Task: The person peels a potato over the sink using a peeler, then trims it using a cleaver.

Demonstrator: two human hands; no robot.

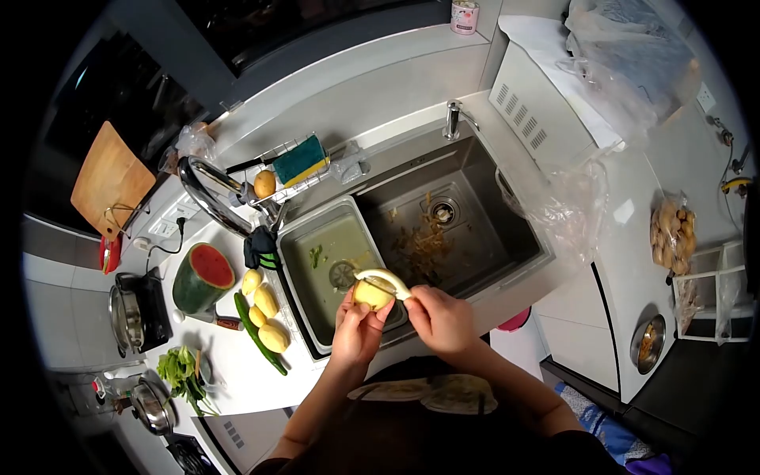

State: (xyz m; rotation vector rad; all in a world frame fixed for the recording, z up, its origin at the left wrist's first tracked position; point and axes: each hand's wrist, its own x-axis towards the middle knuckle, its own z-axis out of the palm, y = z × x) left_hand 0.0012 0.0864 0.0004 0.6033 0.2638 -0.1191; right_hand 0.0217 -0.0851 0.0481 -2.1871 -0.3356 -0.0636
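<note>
Above the edge of the sink, my left hand [356,328] is wrapped round a pale yellow, peeled-looking potato [370,295]. A cream-coloured peeler [387,278] is gripped in my right hand [442,320], its curved head lying against the top of the potato. Below them is the sink's left basin [318,345], with a tub of cloudy water and green scraps in it. Brown peelings [427,244] lie scattered over the floor of the right basin [495,237]. Several peeled potatoes [274,338] rest on the counter to the left.
A cucumber [260,336], a cut watermelon [203,279] and leafy greens [182,374] lie on the left counter. An unpeeled potato [264,184] and a green sponge [300,161] sit by the tap [210,202]. A plastic bag [566,210] drapes over the right counter.
</note>
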